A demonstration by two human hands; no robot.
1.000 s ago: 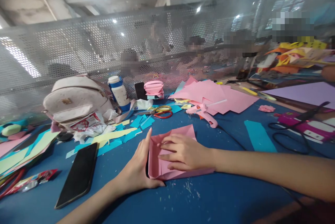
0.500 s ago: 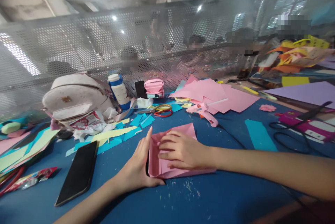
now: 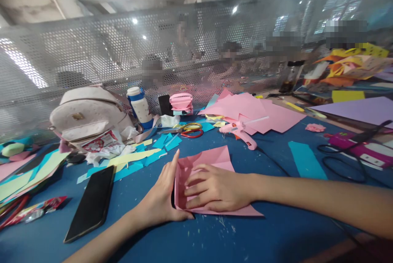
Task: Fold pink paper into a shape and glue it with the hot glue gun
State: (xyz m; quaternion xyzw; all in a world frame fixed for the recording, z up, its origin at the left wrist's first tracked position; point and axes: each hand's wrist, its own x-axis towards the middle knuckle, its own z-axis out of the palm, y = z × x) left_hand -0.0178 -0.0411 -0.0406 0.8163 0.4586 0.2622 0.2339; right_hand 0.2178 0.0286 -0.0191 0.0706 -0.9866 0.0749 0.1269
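Note:
A folded pink paper sheet [image 3: 211, 158] lies on the blue table [image 3: 245, 238] in front of me. My left hand [image 3: 161, 197] stands on edge against the paper's left side, fingers straight and together, thumb under the near corner. My right hand [image 3: 216, 189] lies flat on top of the paper, fingers spread and pointing left, pressing it down near the left fold. Neither hand grips anything.
A black phone [image 3: 92, 201] lies at left, a white backpack [image 3: 87, 117] and a bottle [image 3: 139, 107] behind it. Paper scraps [image 3: 135, 160], scissors [image 3: 187, 130], a pink glue gun [image 3: 239, 132], a stack of pink sheets [image 3: 254, 113] and a black cable [image 3: 340, 162] surround the work area. A perforated screen [image 3: 92, 58] closes the back.
My right hand slid down and towards me across the pink paper, flattening it. The paper's near right corner now lies spread out further on the table. My left hand stayed put.

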